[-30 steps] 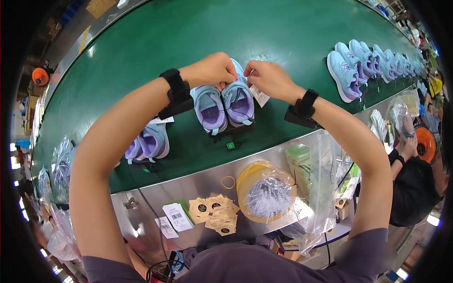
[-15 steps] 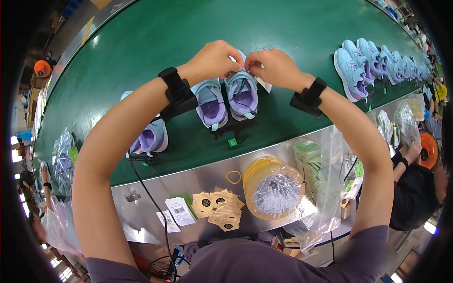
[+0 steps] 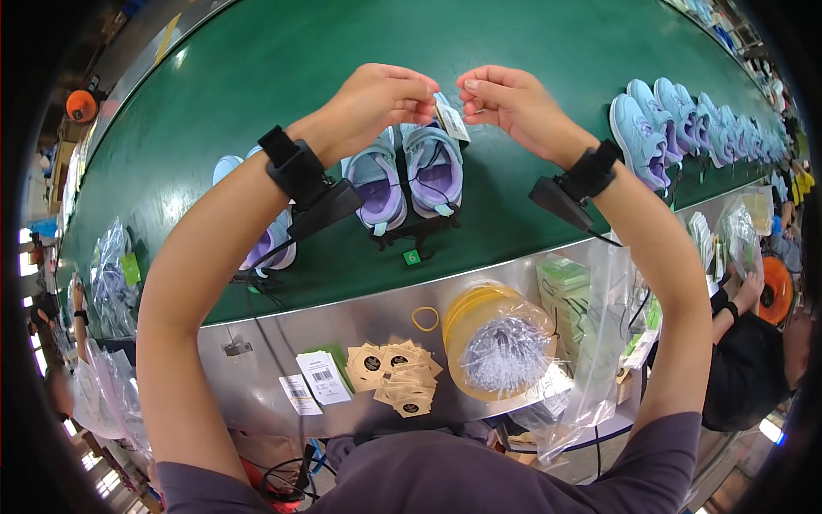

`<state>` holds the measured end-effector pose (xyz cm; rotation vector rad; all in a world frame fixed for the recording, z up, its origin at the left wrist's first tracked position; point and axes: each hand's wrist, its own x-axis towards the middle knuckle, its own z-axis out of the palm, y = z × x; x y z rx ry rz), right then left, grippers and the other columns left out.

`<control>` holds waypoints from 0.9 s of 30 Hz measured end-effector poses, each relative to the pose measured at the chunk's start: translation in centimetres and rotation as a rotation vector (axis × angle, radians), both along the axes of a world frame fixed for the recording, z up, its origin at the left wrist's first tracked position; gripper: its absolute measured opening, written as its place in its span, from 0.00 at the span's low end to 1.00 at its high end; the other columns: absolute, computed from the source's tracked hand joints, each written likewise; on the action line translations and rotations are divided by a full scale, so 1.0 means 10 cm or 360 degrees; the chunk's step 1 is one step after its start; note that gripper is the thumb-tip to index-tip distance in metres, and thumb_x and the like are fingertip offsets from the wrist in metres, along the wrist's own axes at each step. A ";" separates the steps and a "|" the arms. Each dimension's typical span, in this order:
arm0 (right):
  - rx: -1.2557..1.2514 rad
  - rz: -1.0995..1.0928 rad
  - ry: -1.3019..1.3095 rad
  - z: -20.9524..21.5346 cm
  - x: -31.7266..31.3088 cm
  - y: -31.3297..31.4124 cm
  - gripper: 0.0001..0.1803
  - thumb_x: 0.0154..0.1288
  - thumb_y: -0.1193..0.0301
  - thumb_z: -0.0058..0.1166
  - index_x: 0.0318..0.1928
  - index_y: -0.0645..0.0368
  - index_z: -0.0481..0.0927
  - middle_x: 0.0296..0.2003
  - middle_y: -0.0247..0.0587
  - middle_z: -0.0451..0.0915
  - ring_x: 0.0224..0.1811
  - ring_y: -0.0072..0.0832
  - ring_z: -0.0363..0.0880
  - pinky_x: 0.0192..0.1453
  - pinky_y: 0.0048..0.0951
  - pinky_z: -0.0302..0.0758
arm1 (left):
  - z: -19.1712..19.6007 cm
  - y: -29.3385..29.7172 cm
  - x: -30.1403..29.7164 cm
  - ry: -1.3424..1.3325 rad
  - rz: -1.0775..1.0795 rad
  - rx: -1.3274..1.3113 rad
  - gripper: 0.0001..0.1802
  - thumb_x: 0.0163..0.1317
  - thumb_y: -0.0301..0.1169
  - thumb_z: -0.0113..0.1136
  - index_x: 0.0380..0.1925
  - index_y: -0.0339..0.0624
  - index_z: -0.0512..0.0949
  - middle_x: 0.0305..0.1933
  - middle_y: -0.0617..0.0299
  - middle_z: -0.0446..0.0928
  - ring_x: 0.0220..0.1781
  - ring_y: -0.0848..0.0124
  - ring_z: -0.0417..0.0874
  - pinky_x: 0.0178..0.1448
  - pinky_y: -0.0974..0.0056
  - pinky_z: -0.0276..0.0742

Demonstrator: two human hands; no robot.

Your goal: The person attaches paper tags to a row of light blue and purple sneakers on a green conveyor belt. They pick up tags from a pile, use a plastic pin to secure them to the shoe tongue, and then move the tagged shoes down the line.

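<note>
A pair of light blue sneakers with purple lining [image 3: 435, 176] stands on the green belt [image 3: 531, 214], heels toward me, with a black cord between the two shoes. Just beyond their laces, my left hand [image 3: 387, 101] is closed in a pinch. Across a small gap my right hand [image 3: 512, 104] also pinches with thumb and forefinger. Whatever thin thing the fingertips hold, if anything, is too small to make out. A white hang tag [image 3: 452, 120] lies at the right shoe's front, between the hands. My left hand partly covers the left shoe's toe.
More blue sneakers [image 3: 638, 137] stand in a row at right; another pair [image 3: 272, 244] is partly behind my left arm. On the metal ledge [image 3: 257, 364] lie white labels [image 3: 325, 377], tan cards [image 3: 398, 373] and a yellow tub [image 3: 462, 343] with clear plastic fasteners [image 3: 505, 353]. People sit on both sides.
My hands have drawn apart and lifted off the right shoe's laces. The hang tag now shows more fully between them. The sneaker pair appears slightly farther left.
</note>
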<state>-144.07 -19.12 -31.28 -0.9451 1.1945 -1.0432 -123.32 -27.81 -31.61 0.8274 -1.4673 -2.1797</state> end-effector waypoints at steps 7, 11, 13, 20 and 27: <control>-0.0077 0.0140 -0.0200 0.16 0.05 0.08 0.15 0.68 0.74 0.54 0.52 0.70 0.75 0.47 0.45 0.79 0.49 0.27 0.80 0.56 0.27 0.79 | 0.04 0.11 0.05 -0.0004 0.0087 -0.0119 0.17 0.64 0.29 0.60 0.50 0.30 0.76 0.43 0.55 0.80 0.43 0.71 0.81 0.52 0.67 0.80; -0.0131 0.0043 0.0020 0.16 0.11 0.07 0.15 0.65 0.74 0.58 0.50 0.67 0.77 0.46 0.44 0.80 0.48 0.27 0.80 0.54 0.27 0.79 | 0.02 0.15 0.04 0.0050 0.0037 -0.0164 0.21 0.63 0.28 0.62 0.54 0.30 0.73 0.41 0.56 0.80 0.40 0.72 0.81 0.49 0.67 0.80; -0.0136 0.0007 0.0086 0.15 0.12 0.06 0.14 0.64 0.74 0.59 0.49 0.64 0.78 0.46 0.43 0.81 0.48 0.26 0.81 0.53 0.26 0.79 | 0.02 0.17 0.04 0.0046 0.0006 -0.0198 0.24 0.63 0.28 0.62 0.57 0.31 0.70 0.40 0.56 0.80 0.39 0.72 0.81 0.48 0.67 0.79; -0.0106 0.0038 0.0081 0.12 0.18 0.04 0.15 0.61 0.72 0.63 0.47 0.62 0.78 0.44 0.42 0.82 0.46 0.27 0.81 0.51 0.28 0.79 | 0.04 0.18 0.08 -0.0019 -0.0005 -0.0246 0.30 0.60 0.26 0.64 0.60 0.30 0.65 0.37 0.56 0.80 0.37 0.72 0.81 0.45 0.67 0.78; -0.0200 -0.0007 0.0430 0.15 0.31 0.05 0.14 0.58 0.72 0.64 0.44 0.62 0.78 0.41 0.41 0.82 0.42 0.23 0.81 0.46 0.26 0.80 | 0.05 0.20 0.15 -0.0056 0.0004 -0.0256 0.33 0.59 0.25 0.64 0.63 0.30 0.63 0.37 0.57 0.81 0.39 0.70 0.82 0.47 0.66 0.78</control>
